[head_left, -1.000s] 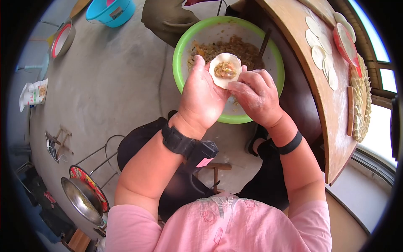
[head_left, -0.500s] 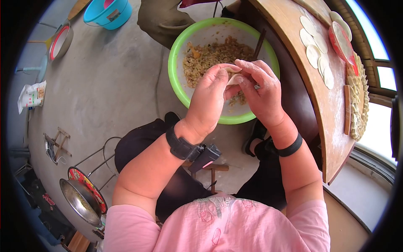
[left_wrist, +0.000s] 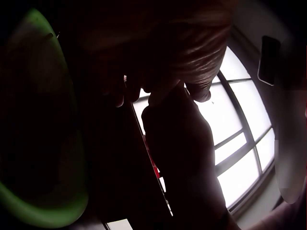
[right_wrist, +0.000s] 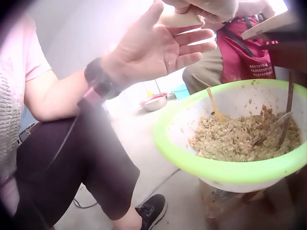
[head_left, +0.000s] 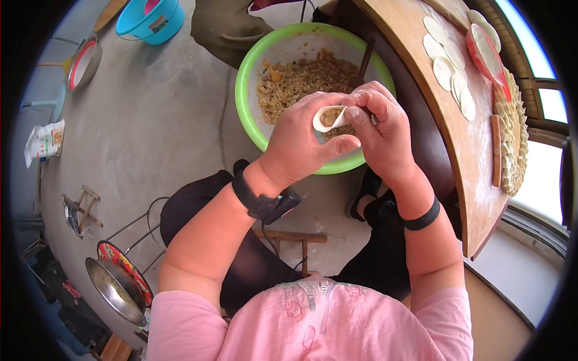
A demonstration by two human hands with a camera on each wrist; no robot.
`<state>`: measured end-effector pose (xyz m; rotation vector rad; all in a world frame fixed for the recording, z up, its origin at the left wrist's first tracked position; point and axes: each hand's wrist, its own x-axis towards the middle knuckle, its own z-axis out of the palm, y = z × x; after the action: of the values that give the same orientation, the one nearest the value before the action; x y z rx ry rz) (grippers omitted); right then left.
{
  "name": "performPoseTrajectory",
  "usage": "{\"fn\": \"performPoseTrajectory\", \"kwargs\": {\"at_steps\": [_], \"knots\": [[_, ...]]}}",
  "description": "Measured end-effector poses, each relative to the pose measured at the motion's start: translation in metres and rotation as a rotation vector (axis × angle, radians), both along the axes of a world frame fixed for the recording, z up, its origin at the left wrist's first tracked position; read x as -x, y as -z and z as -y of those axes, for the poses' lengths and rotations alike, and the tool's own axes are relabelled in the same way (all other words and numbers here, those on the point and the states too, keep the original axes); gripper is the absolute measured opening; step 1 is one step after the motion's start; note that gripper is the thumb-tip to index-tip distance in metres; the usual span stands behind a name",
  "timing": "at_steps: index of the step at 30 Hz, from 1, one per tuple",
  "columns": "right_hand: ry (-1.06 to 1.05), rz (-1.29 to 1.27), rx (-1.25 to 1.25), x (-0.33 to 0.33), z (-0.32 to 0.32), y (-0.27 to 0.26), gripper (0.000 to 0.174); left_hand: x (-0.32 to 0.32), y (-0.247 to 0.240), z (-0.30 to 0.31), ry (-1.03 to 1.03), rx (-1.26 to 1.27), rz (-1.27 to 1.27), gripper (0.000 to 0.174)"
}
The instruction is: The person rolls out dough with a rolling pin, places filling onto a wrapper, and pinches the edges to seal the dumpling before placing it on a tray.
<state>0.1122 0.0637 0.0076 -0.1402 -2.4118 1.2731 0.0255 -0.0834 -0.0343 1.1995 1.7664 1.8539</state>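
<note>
A round dough wrapper with filling, a half-folded dumpling (head_left: pixel 329 118), is between the two hands above the bowl. Its near side gapes, and the filling shows inside. My right hand (head_left: pixel 382 120), floury, pinches the dumpling's right edge between thumb and fingers. Beneath and behind the dumpling lies my left hand (head_left: pixel 304 132), its thumb stretched out apart from the dough. The right wrist view shows the left hand's fingers (right_wrist: pixel 196 48) straight and spread. Below, a green-rimmed bowl (head_left: pixel 242 99) holds chopped filling (head_left: pixel 307 75). The left wrist view is very dark.
At the right, a wooden board (head_left: pixel 475 162) bears several flat wrappers (head_left: pixel 444 72), a red-rimmed item (head_left: pixel 486 57) and rows of folded dumplings (head_left: pixel 512 138). Sticks stand in the bowl's filling. Another person's trousered leg (head_left: pixel 226 33) is behind the bowl. A blue bucket (head_left: pixel 153 24) stands on the floor.
The wrapper lay flat on the left palm; now it is folded, with its right edge pinched by the right hand. The left thumb has moved off the dough toward me.
</note>
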Motion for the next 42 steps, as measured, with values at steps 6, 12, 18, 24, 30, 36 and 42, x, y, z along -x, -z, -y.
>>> {"fn": "performPoseTrajectory", "kwargs": {"at_steps": [6, 12, 18, 24, 30, 36, 42], "knots": [[-0.028, -0.028, -0.068, -0.003, 0.001, -0.003, 0.006, -0.011, -0.008, -0.004, -0.146, 0.066, -0.106, 0.048], [0.011, 0.122, -0.020, -0.007, 0.004, -0.016, 0.009, -0.013, -0.009, -0.004, -0.099, 0.098, -0.062, 0.035], [0.059, -0.137, 0.391, -0.004, -0.004, 0.020, 0.049, -0.016, -0.010, -0.005, 0.057, -0.091, 0.702, 0.045], [-0.250, 0.257, 0.881, -0.006, 0.011, 0.028, 0.064, -0.019, -0.013, -0.006, 0.081, -0.101, 0.878, 0.043], [-0.134, 0.354, 0.884, 0.000, 0.017, 0.019, 0.056, -0.021, -0.014, -0.006, 0.047, 0.006, 0.825, 0.046], [-0.223, 0.382, 0.806, 0.003, 0.010, 0.022, 0.053, -0.013, -0.021, 0.000, 0.102, 0.122, 0.787, 0.050], [-0.195, 0.390, 0.757, 0.003, 0.012, 0.017, 0.048, -0.011, -0.022, 0.000, 0.193, 0.138, 0.845, 0.052]]}}
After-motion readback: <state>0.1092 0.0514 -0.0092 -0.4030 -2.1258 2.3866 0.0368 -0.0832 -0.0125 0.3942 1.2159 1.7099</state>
